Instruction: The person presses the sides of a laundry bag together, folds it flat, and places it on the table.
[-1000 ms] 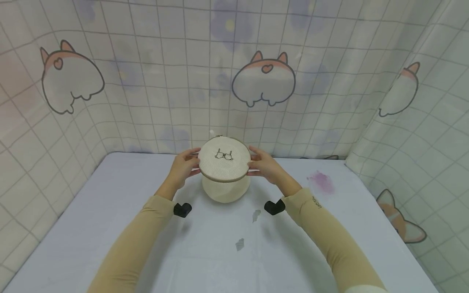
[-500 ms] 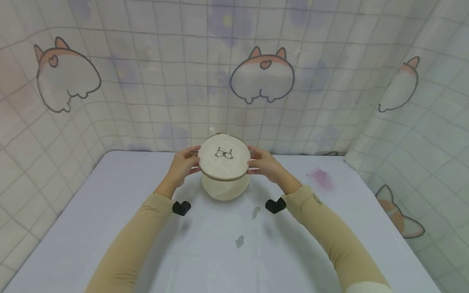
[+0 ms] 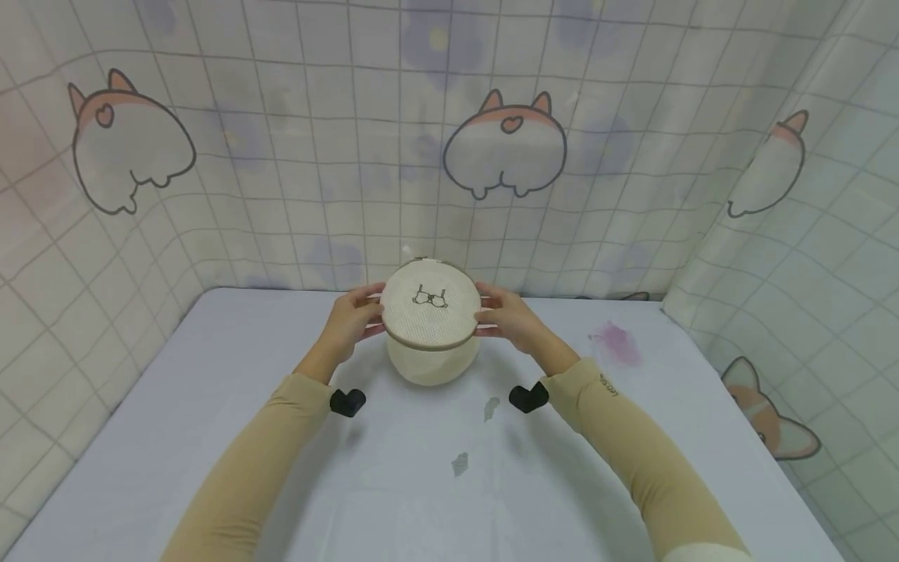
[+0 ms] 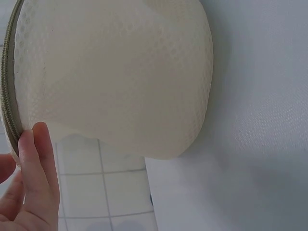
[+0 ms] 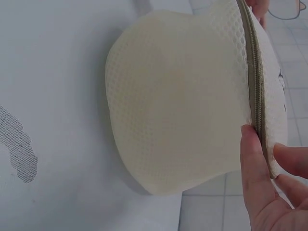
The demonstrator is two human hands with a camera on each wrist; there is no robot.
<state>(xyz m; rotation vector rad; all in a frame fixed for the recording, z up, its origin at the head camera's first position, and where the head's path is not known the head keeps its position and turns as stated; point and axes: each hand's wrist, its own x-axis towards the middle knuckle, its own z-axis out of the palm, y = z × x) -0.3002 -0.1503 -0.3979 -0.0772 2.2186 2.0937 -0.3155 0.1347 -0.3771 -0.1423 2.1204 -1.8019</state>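
Nothing has plainly moved since; your left grip (image 3: 353,316) and right grip (image 3: 509,318) pinch the mesh bag (image 3: 431,321) by its zippered rim (image 5: 257,67), likely firmer than its light, soft body.

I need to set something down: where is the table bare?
Bare: the table from its left edge to the left sleeve, and between both sleeves, nearer than the grey patches. Crowded: the far middle, where the left hand and right hand pinch the mesh bag before the curtain.

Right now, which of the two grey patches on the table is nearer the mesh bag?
The upper patch in the head view, roughly level with the black hearts; the lower patch sits farther from the mesh bag.
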